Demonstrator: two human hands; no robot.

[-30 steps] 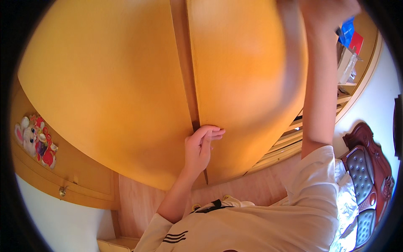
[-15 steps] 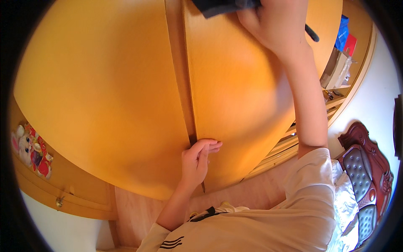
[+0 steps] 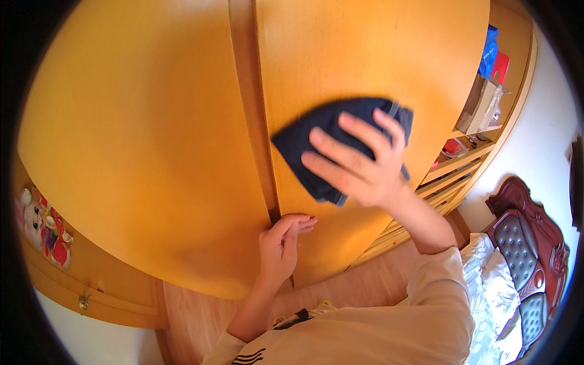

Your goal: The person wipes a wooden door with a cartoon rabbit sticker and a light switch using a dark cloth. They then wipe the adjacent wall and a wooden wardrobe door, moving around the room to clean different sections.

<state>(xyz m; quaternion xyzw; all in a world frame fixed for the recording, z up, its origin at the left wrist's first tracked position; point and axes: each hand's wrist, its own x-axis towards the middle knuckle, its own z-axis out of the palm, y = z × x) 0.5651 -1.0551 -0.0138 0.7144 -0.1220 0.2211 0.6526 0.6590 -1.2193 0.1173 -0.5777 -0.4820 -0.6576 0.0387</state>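
Observation:
A dark navy cloth (image 3: 325, 118), folded and blurred at its edge, lies against the yellow-orange wood door (image 3: 340, 55). My right hand (image 3: 371, 161) presses on it, fingers spread over its face. Lower down, my left hand (image 3: 280, 246) is at the bottom of the narrow gap (image 3: 248, 79) between this door and the wide panel (image 3: 140, 140) to the left. Its fingers are bent together and point right, with their tips by the door's surface. Whatever they may grip is hidden.
Right of the door, open shelves (image 3: 480, 143) hold a blue bag (image 3: 488, 52), a red item and a cardboard box (image 3: 477, 103). A bed with a tufted headboard (image 3: 517, 234) stands at lower right. On the left are a rabbit picture (image 3: 42, 225) and a brass knob (image 3: 83, 302).
My right hand has brought the cloth down from the door's upper part to its middle. My left hand keeps its place by the gap, while the view has shifted slightly.

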